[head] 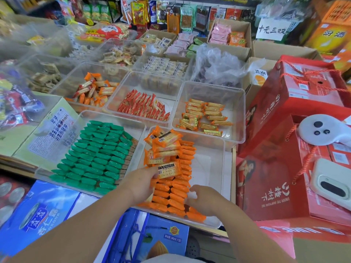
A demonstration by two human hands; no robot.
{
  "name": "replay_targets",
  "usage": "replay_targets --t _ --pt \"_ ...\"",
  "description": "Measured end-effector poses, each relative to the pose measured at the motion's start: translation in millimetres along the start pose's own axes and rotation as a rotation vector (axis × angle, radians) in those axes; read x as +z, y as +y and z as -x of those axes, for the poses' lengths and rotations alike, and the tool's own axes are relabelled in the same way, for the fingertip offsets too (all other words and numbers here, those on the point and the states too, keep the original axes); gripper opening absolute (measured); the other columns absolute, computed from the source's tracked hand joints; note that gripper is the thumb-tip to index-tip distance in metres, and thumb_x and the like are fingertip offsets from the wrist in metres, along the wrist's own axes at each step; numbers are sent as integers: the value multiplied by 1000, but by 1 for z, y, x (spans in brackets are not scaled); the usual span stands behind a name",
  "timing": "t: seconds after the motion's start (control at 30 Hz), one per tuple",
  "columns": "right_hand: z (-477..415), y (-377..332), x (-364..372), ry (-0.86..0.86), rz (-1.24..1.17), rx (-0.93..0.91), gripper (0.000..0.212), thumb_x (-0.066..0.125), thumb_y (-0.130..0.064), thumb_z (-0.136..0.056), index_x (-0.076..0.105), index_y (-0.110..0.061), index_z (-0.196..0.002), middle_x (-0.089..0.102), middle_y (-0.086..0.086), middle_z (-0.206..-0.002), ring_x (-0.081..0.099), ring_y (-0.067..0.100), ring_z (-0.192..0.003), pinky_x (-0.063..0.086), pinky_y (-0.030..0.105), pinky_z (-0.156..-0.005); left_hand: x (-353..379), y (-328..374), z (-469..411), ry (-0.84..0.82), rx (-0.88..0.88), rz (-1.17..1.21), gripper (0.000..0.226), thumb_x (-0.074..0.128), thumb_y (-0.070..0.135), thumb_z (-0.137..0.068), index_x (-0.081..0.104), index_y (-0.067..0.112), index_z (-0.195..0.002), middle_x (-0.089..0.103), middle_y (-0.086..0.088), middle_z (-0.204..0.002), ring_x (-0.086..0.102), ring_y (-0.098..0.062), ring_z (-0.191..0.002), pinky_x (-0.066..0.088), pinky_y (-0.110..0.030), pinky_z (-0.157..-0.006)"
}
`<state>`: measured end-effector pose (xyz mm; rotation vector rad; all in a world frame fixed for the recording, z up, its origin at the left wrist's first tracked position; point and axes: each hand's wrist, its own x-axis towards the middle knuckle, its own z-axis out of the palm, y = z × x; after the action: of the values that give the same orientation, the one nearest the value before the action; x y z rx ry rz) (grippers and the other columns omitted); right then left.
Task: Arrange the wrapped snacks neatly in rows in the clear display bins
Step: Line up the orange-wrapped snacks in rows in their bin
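Observation:
A clear bin (216, 160) in front of me holds orange-wrapped cracker packs (176, 190) standing on edge in rows along its left half. A loose pile of the same packs (165, 145) lies on top at the far end. My left hand (140, 185) pinches one cracker pack (170, 170) at the near edge of that pile. My right hand (205, 200) rests with curled fingers on the front rows, near the bin's front wall. The bin's right half shows bare white bottom.
A bin of green-wrapped snacks (95, 158) in tidy rows stands to the left. Behind are bins with red packs (142, 107), yellow packs (205, 116) and orange packs (95, 90). Red gift boxes (281, 168) crowd the right; blue cartons (47, 211) sit below.

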<state>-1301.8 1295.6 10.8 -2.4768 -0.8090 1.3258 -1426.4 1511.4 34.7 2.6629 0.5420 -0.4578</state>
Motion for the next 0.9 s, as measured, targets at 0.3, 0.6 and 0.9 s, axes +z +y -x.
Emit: replay_targets --t 0.3,0.6,0.9 --pt "-36 -43 -37 401 -158 -104 41 60 -45 -95 62 -16 -124 65 4 -116 61 26 -106 49 34 -81 26 -17 74 353 -438 1294 21 74 3 -89 72 19 -102 76 -3 -96 72 -22 -90 58 -40 -78" --pt "-57 -65 -8 502 -115 41 35 73 -52 -82 58 -24 -95 59 -2 -96 58 22 -91 50 34 -71 43 -17 94 264 -531 1442 18 67 3 -94 64 13 -109 76 -4 -101 71 -26 -95 55 -38 -75" --pt "-3 -16 -28 585 -439 -230 29 77 -25 -86 52 -36 -96 63 -15 -96 58 -1 -88 39 11 -66 51 -17 88 296 -533 1405 16 66 6 -96 63 13 -109 77 -3 -96 72 -23 -89 59 -38 -73"
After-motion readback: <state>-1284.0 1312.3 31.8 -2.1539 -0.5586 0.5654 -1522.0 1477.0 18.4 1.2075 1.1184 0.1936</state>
